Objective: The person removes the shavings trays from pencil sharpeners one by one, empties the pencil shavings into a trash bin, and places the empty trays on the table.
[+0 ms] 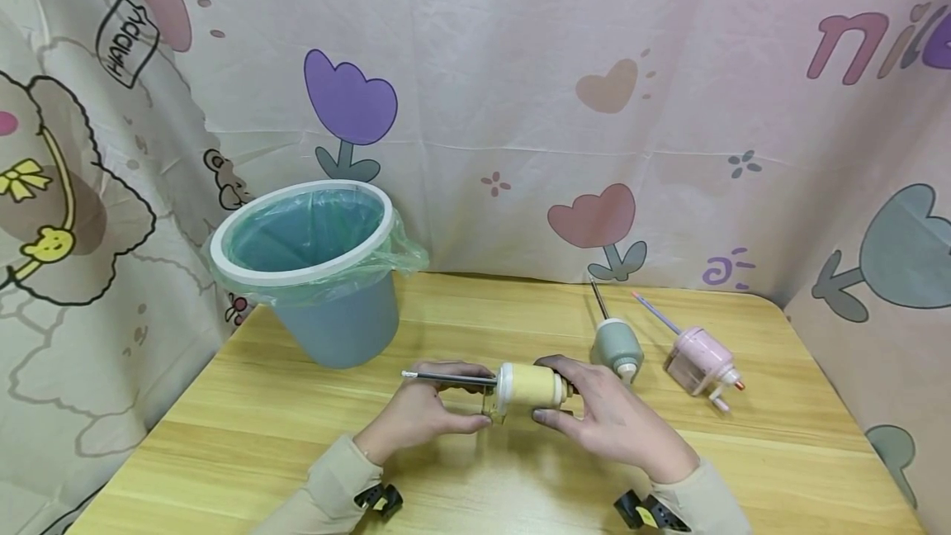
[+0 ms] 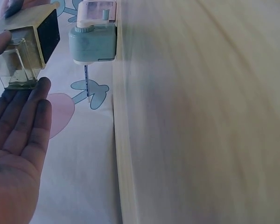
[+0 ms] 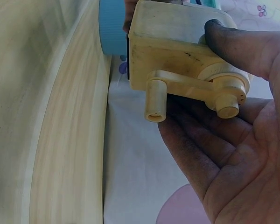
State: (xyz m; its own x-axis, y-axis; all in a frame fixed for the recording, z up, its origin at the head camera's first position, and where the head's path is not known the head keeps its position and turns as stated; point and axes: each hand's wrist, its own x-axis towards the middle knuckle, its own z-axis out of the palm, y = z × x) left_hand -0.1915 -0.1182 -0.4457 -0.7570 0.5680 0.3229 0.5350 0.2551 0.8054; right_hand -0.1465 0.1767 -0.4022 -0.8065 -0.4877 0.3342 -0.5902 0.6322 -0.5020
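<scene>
Both hands hold a yellow pencil sharpener [image 1: 533, 386] above the table, with a dark pencil [image 1: 446, 377] sticking out of its white front ring to the left. My right hand [image 1: 612, 415] grips the body at the crank end, thumb on one side and fingers on the other. The crank [image 3: 182, 85] shows in the right wrist view. My left hand [image 1: 419, 415] pinches the clear shavings drawer [image 2: 19, 63] between thumb and fingers. In the left wrist view, the sharpener's black base faces sideways. How far out the drawer sits is hard to tell.
A grey-green sharpener [image 1: 618, 347] and a pink sharpener [image 1: 702, 353], each with a pencil in it, stand to the right on the wooden table [image 1: 297, 452]. A blue bin [image 1: 338, 324] with a green liner stands at the back left. A printed curtain [image 1: 475, 106] hangs behind.
</scene>
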